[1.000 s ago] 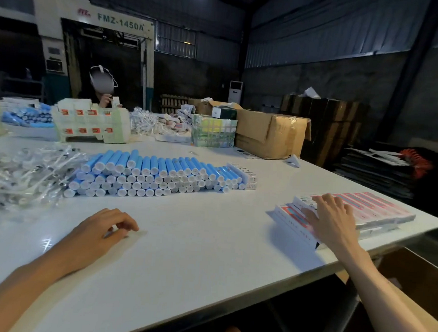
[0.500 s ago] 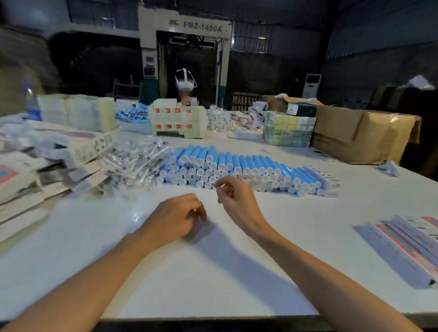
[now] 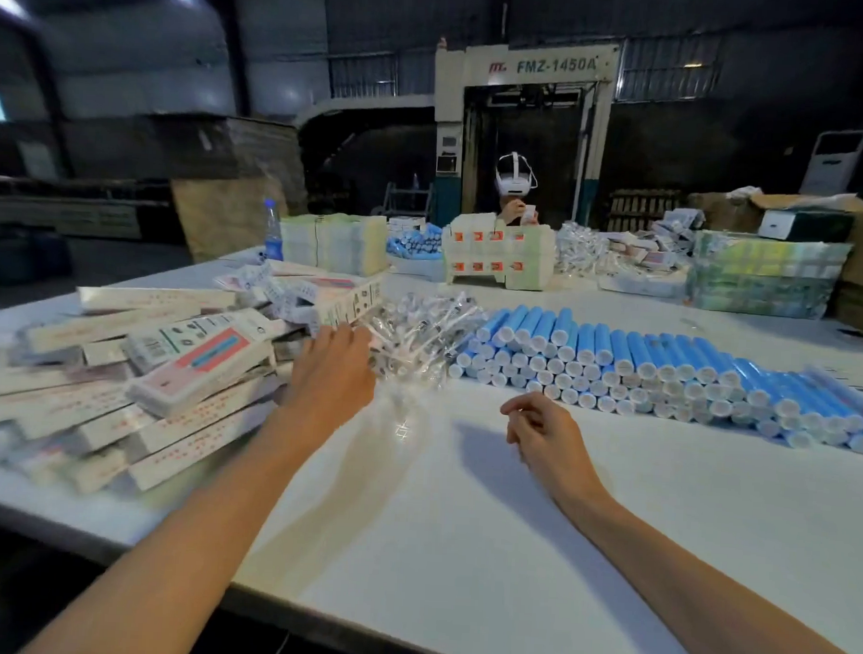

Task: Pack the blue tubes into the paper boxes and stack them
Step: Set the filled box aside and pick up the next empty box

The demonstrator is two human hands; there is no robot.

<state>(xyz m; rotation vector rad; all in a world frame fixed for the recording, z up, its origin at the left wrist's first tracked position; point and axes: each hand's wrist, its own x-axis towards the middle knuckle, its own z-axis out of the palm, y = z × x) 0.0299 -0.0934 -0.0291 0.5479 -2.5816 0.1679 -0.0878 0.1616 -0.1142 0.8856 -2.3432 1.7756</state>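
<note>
White laminate tabletop [image 3: 458, 538] lies nearest, with both bare forearms reaching across it. The right grip [image 3: 544, 432] sits low over the middle, fingers loosely curled and holding nothing. The left grip [image 3: 335, 366] is farther out, fingers stretched forward, their tips touching a heap of clear crinkled plastic packets [image 3: 419, 336]; it grasps nothing that shows. Left of it sprawls a loose pile of flat white paper boxes with red and blue print [image 3: 167, 368]. Right of the packets, the blue cylindrical tubes with white caps [image 3: 667, 364] lie stacked in rows on the tabletop, caps toward the camera. Beyond, a block of white cartons with orange labels [image 3: 498, 260] stands before a person in a white headset [image 3: 515, 178].
</note>
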